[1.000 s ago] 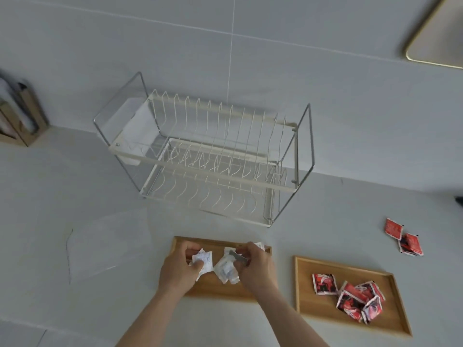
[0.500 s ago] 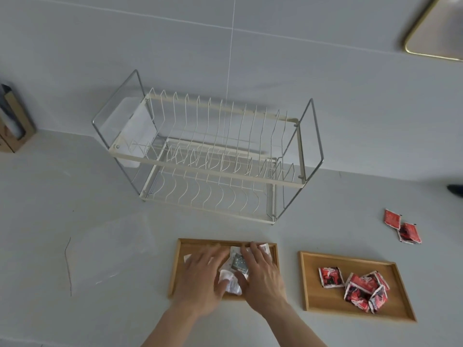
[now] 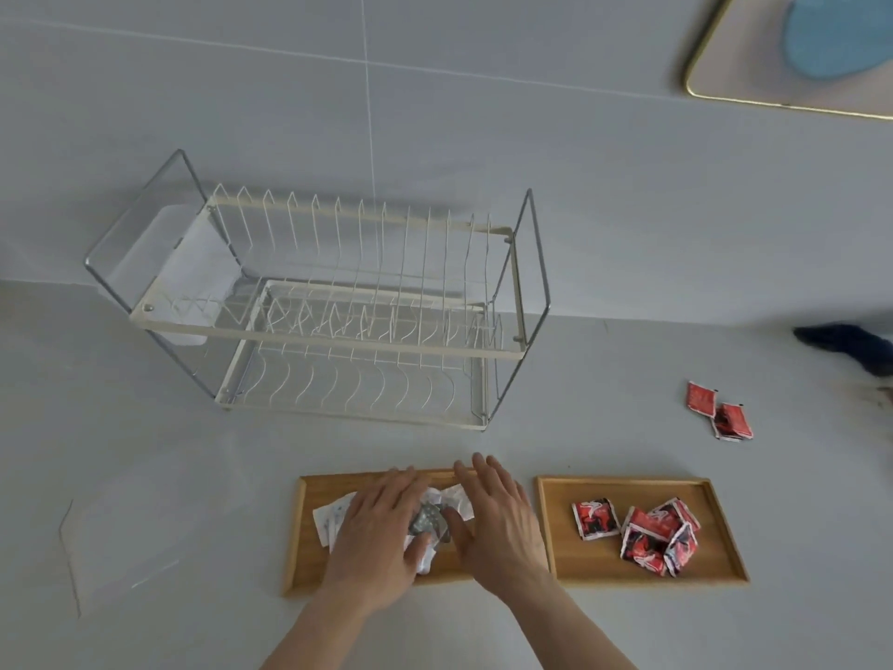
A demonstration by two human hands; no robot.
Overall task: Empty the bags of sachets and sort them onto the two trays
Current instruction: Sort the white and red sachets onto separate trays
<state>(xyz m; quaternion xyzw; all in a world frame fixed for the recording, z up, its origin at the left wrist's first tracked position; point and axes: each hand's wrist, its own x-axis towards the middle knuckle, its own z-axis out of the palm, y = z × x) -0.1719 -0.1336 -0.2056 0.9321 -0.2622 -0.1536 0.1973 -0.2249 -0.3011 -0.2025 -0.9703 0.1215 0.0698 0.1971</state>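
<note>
A pale grey counter [image 3: 145, 427] meets a grey tiled wall [image 3: 483, 137] in front of me in soft, even light. A two-tier wire dish rack [image 3: 338, 307] stands against it; a gold-rimmed mirror [image 3: 754, 96] hangs upper right.

This is looking like a home kitchen. A two-tier wire dish rack [image 3: 333, 311] is standing empty on a pale grey countertop [image 3: 121, 427], backing onto a wall of large grey tiles [image 3: 435, 113] whose grout lines are running above the rack. Just in front of the rack, two small wooden trays [image 3: 642, 568] are lying side by side, holding food-type sachets [image 3: 647, 529], with two more red sachets lying loose to the rack's right. High to the rack's right, a brass-edged frame [image 3: 696, 89], perhaps a mirror, is hanging on the tiles. A clear plastic bag [image 3: 140, 524] is lying flat in front and left of the rack.
</note>
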